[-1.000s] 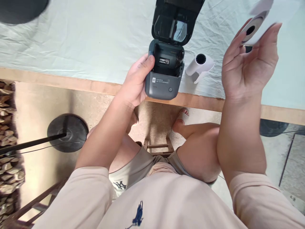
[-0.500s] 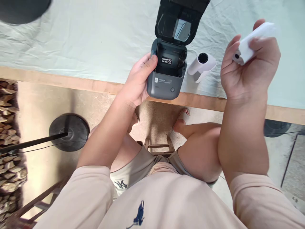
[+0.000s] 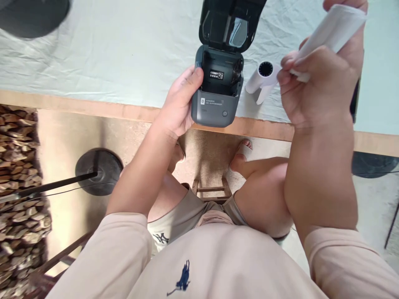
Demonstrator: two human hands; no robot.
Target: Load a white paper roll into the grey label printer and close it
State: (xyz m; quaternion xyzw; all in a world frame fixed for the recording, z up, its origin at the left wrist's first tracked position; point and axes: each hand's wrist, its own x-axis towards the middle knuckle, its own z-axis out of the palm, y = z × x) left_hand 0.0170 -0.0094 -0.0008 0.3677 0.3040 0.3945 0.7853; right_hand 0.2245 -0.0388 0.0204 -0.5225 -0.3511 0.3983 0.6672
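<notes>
My left hand (image 3: pixel 182 99) grips the left side of a dark grey label printer (image 3: pixel 215 109), thumb on its rim. The printer's lid (image 3: pixel 222 27) stands raised, and its paper bay shows a small printed sticker inside and no roll. In my right hand (image 3: pixel 324 83), up at the right, is a white paper roll (image 3: pixel 335 29), with fingers wrapped round it and its lower end partly hidden. Between the printer and that hand, a second white paper roll (image 3: pixel 256 81) with a black toothed core rests on the cloth, a flap of its paper hanging loose.
A pale green cloth (image 3: pixel 109 54) covers the table, whose wooden edge (image 3: pixel 124 113) runs across in front of me. A dark round object (image 3: pixel 34 16) sits at the upper left. Below are a black stand base (image 3: pixel 99 171), stacked firewood (image 3: pixel 21 174) and a wooden stool (image 3: pixel 212 190).
My right hand has turned and moved slightly up and left with its paper roll, uncovering a dark edge at its right. My left hand still holds the printer in about the same place.
</notes>
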